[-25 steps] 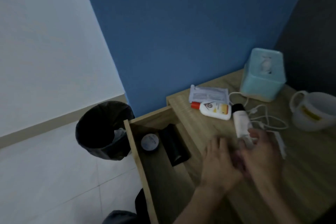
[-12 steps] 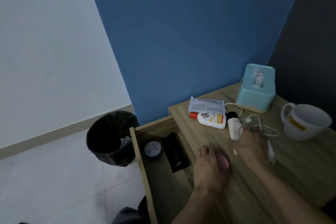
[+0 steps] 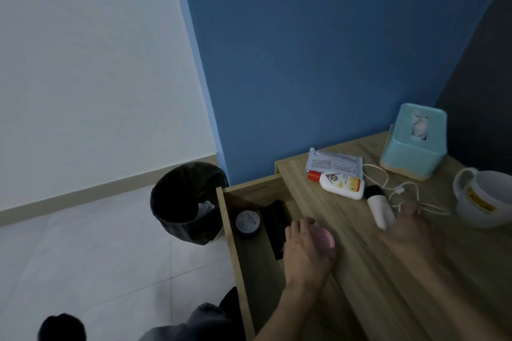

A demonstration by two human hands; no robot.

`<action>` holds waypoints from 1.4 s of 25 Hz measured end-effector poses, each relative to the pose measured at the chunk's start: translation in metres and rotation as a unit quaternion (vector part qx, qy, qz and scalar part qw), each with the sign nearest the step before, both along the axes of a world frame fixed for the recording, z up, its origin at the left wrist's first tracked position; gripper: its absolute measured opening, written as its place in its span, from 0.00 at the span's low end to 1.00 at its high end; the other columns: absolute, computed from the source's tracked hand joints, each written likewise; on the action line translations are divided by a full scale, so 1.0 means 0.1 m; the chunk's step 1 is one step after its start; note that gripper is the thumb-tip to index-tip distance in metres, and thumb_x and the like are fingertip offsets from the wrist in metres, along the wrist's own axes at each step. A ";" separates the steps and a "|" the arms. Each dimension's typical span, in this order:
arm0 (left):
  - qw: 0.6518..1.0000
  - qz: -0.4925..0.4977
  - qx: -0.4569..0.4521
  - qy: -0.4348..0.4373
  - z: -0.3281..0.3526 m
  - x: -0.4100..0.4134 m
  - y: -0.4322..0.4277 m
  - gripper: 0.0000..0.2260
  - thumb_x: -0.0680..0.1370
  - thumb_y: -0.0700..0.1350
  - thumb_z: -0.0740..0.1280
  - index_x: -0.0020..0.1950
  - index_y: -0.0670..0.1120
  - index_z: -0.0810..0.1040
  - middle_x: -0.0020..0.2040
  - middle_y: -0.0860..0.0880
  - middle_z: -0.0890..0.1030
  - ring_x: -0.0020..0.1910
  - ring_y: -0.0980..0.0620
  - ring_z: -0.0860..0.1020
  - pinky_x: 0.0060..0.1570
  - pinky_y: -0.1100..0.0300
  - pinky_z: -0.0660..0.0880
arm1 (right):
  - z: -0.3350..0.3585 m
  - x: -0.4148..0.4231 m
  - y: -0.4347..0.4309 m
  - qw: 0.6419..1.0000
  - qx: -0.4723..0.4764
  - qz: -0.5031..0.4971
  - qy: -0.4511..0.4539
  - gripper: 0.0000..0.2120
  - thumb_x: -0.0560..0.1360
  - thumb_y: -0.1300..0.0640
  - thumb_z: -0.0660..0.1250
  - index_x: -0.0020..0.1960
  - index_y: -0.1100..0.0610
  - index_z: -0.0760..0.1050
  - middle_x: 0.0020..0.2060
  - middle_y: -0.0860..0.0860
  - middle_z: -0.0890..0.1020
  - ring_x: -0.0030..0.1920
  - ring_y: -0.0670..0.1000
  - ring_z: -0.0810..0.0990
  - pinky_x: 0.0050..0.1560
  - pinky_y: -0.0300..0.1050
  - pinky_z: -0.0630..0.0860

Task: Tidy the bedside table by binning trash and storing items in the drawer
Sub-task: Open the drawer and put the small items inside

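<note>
head view: left hand lower centre, fingers curled round small pink item, at table edge beside open drawer. bin left of drawer. right hand blurred, at white tube and cable; grip not discernible. risk: cable possibly snags fingers, dragging tube off.

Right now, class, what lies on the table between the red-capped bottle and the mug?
Head view: a black-capped white tube and a loose white cable lie between the bottle and the mug.
</note>
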State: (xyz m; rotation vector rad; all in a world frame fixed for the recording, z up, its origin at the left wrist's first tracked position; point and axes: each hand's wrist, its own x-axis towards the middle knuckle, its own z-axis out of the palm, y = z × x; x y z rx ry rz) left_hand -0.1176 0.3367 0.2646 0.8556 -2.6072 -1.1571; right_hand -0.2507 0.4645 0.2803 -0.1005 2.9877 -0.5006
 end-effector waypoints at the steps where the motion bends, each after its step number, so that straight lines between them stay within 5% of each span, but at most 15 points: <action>1: 1.000 -0.001 0.000 0.003 0.00 0.00 -0.01 0.29 0.70 0.51 0.71 0.69 0.52 0.65 0.66 0.54 0.68 0.65 0.56 0.66 0.67 0.60 0.66 | -0.02 0.01 0.00 1.000 -0.010 0.005 0.003 0.32 0.64 0.50 0.74 0.58 0.63 0.61 0.52 0.63 0.77 0.52 0.61 0.78 0.45 0.48 0.70; 4: 1.000 -0.012 0.004 0.010 0.02 -0.01 0.00 0.29 0.71 0.52 0.71 0.69 0.53 0.65 0.65 0.54 0.68 0.64 0.56 0.65 0.67 0.60 0.66 | -0.08 0.02 0.00 0.994 0.013 0.049 0.100 0.35 0.61 0.52 0.77 0.60 0.63 0.64 0.55 0.64 0.74 0.54 0.63 0.74 0.48 0.54 0.75; 7: 1.000 -0.020 0.009 0.015 0.03 -0.03 0.03 0.28 0.70 0.52 0.71 0.68 0.54 0.65 0.66 0.54 0.68 0.65 0.56 0.65 0.67 0.58 0.67 | -0.15 0.00 -0.09 0.972 0.088 0.145 0.164 0.27 0.67 0.56 0.71 0.63 0.60 0.68 0.58 0.62 0.74 0.57 0.61 0.72 0.52 0.54 0.73; 11: 0.999 -0.030 0.011 0.011 0.03 -0.04 0.06 0.27 0.71 0.52 0.70 0.68 0.54 0.66 0.66 0.54 0.68 0.65 0.55 0.65 0.67 0.56 0.67 | -0.13 -0.12 -0.24 0.986 0.139 0.072 0.052 0.30 0.71 0.50 0.67 0.67 0.63 0.61 0.62 0.62 0.71 0.60 0.59 0.71 0.54 0.49 0.71; 15: 0.999 -0.034 0.010 0.002 0.02 -0.03 0.03 0.27 0.71 0.52 0.70 0.68 0.53 0.65 0.67 0.54 0.67 0.66 0.55 0.65 0.68 0.56 0.66 | -0.03 -0.31 -0.35 0.989 0.127 -0.005 -0.079 0.26 0.73 0.51 0.66 0.66 0.62 0.66 0.61 0.61 0.74 0.61 0.59 0.73 0.53 0.49 0.72; 18: 1.000 -0.016 0.012 0.003 0.03 -0.03 -0.02 0.28 0.71 0.52 0.71 0.68 0.53 0.65 0.67 0.54 0.67 0.65 0.55 0.65 0.68 0.56 0.66 | 0.05 -0.16 -0.39 0.990 0.136 0.045 -0.007 0.19 0.74 0.48 0.62 0.57 0.61 0.73 0.54 0.59 0.79 0.54 0.57 0.77 0.47 0.46 0.71; 21: 1.000 0.019 0.010 -0.008 0.01 -0.02 -0.14 0.27 0.71 0.53 0.70 0.68 0.53 0.66 0.66 0.53 0.67 0.65 0.54 0.65 0.68 0.53 0.65 | 0.22 0.12 -0.49 0.995 0.059 0.082 0.021 0.20 0.72 0.45 0.64 0.56 0.59 0.72 0.49 0.58 0.80 0.49 0.57 0.78 0.44 0.45 0.70; 23: 0.998 0.058 0.017 -0.005 -0.02 -0.01 -0.24 0.27 0.71 0.53 0.70 0.67 0.53 0.66 0.66 0.53 0.67 0.65 0.54 0.65 0.67 0.53 0.65 | 0.30 0.27 -0.64 0.995 -0.062 0.072 -0.023 0.23 0.70 0.52 0.69 0.61 0.61 0.69 0.53 0.60 0.78 0.49 0.57 0.77 0.44 0.45 0.69; 27: 0.993 0.103 0.060 -0.022 -0.18 0.08 -0.40 0.27 0.70 0.52 0.71 0.67 0.52 0.67 0.66 0.52 0.67 0.66 0.54 0.65 0.67 0.54 0.67 | 0.24 0.63 -0.93 0.936 -0.316 0.093 -0.122 0.25 0.72 0.58 0.68 0.67 0.56 0.63 0.57 0.58 0.77 0.43 0.51 0.76 0.34 0.43 0.70; 31: 0.976 0.129 0.100 -0.147 -0.59 0.37 -0.60 0.25 0.77 0.51 0.64 0.72 0.48 0.62 0.74 0.47 0.63 0.72 0.48 0.62 0.71 0.50 0.63 | -0.23 1.01 -1.26 0.932 -0.284 0.139 -0.179 0.27 0.74 0.57 0.65 0.70 0.55 0.59 0.61 0.58 0.74 0.49 0.54 0.76 0.38 0.43 0.69; 35: 0.975 0.153 0.050 -0.155 -0.71 0.40 -0.64 0.18 0.79 0.48 0.59 0.68 0.44 0.67 0.68 0.44 0.68 0.67 0.46 0.66 0.69 0.53 0.64 | -0.79 1.13 -1.39 0.948 -0.202 0.093 -0.226 0.28 0.74 0.57 0.65 0.71 0.58 0.58 0.62 0.62 0.74 0.57 0.60 0.76 0.44 0.43 0.67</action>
